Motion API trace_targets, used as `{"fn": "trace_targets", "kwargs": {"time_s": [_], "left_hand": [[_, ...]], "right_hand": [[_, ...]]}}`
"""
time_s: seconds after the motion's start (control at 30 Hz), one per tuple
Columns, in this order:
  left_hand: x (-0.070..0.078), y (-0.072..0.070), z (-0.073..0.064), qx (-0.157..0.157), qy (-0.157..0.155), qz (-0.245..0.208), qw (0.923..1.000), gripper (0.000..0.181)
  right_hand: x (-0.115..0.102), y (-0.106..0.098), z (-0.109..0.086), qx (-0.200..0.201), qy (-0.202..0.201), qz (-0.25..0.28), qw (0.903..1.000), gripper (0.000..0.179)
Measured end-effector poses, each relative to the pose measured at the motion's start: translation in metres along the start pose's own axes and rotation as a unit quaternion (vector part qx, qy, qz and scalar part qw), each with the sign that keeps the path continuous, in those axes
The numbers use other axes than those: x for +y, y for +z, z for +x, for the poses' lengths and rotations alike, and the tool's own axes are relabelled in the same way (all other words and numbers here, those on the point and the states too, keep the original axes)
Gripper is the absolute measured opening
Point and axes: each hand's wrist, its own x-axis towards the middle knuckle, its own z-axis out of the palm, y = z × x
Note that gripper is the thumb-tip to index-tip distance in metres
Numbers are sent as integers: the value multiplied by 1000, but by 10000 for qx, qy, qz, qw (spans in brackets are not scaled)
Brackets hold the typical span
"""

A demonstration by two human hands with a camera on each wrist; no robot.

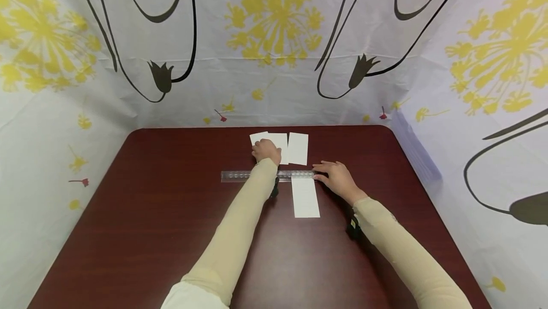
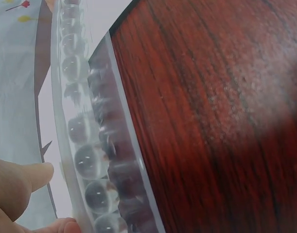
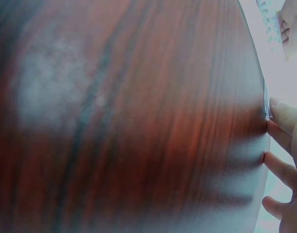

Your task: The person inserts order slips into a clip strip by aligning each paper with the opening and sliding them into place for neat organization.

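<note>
A clear plastic ruler (image 1: 239, 176) with a row of round bumps lies crosswise on the dark red-brown table. It covers the top edge of a white paper slip (image 1: 306, 199). My right hand (image 1: 339, 179) pinches the ruler's right end between thumb and index, its other fingertips spread on the tabletop. Beyond the ruler my left hand (image 1: 266, 151) rests on a white card (image 1: 279, 142), overlapping a tilted white card (image 1: 258, 136). In the left wrist view a straight digit (image 2: 41, 174) touches the card beside the ruler (image 2: 92, 160).
Another white card (image 1: 298, 148) lies just right of the left hand. Patterned white cloth (image 1: 274, 90) with yellow flowers hangs behind and beside the table (image 1: 150, 194). A pale translucent stack (image 1: 415, 147) stands along the table's right edge.
</note>
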Motion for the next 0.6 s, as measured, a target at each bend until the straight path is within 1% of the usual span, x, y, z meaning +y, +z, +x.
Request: {"fn": "trace_targets", "kwargs": {"time_s": [0.3, 0.43, 0.6], "left_hand": [[1, 7, 4, 97, -121, 150, 9998, 63], [2, 7, 4, 137, -146, 286, 9994, 64], [3, 6, 5, 111, -235, 430, 9987, 68]], "right_hand": [[-1, 0, -1, 87, -67, 87, 9999, 36], [0, -1, -1, 66, -32, 75, 9999, 36], [1, 0, -1, 90, -59, 53, 9999, 36]]}}
